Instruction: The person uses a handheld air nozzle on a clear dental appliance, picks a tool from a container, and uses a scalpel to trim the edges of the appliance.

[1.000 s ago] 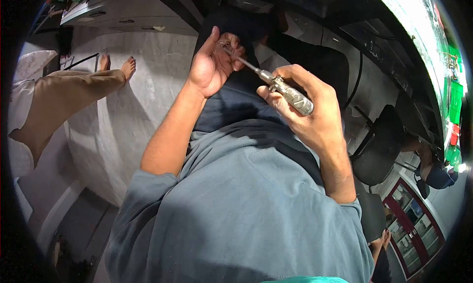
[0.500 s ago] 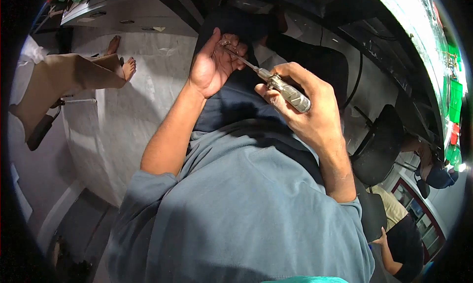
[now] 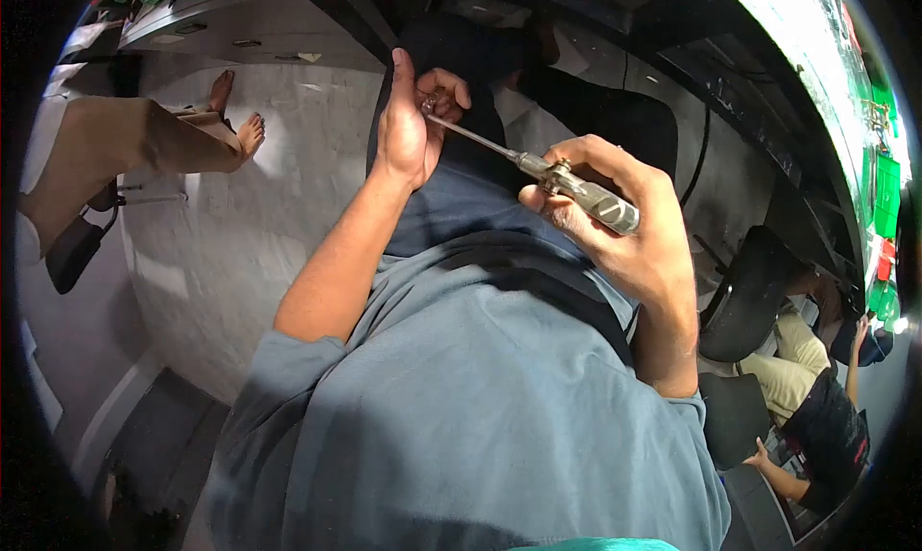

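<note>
The right hand (image 3: 629, 239) has its fingers wrapped around the handle of a screwdriver (image 3: 567, 181), whose tip meets a small metal part (image 3: 429, 102) pinched in the left hand (image 3: 413, 119) fingers, above the lap.

Setting: a workshop or small repair room with shared workbenches. A long bench (image 3: 826, 100) along the right edge carries green plastic parts (image 3: 888, 196) and small items under bright light. Black cables (image 3: 693, 157) hang below its dark underside. Black moulded plastic chairs (image 3: 744, 297) stand beside it, where another seated person in a black top (image 3: 826, 436) is at work. Floor is pale mottled stone (image 3: 279, 196); a barefoot person in tan trousers (image 3: 125, 148) stands at left, near grey drawer fronts (image 3: 221, 13).
</note>
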`<control>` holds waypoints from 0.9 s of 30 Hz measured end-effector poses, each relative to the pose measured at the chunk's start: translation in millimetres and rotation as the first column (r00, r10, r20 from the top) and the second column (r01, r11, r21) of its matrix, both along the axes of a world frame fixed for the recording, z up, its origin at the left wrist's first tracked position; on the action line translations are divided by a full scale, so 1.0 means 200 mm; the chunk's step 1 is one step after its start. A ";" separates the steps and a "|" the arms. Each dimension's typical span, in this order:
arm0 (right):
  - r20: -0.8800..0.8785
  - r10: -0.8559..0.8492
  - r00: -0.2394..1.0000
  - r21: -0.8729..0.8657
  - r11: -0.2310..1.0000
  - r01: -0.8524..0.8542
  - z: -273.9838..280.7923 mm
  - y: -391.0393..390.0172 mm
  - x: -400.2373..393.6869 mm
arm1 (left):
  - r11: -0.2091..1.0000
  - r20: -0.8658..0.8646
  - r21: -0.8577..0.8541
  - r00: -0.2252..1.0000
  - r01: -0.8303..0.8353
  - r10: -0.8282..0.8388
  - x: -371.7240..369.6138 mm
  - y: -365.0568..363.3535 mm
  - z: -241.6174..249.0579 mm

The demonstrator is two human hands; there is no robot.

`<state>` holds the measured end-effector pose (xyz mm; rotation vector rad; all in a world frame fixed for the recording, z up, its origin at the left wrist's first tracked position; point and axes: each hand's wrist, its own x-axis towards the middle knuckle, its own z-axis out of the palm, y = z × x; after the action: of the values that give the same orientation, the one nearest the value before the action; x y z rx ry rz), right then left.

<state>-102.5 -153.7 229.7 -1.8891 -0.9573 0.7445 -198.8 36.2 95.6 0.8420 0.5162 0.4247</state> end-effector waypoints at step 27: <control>-0.102 -0.035 0.994 0.014 0.999 0.036 0.07 0.00 -0.01 | 0.994 0.105 0.008 0.989 0.105 -0.105 -0.06 0.03 0.02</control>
<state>-104.6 -154.3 242.8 -1.8315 -0.8618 0.8013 -211.2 42.1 99.2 0.8407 0.3715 0.3708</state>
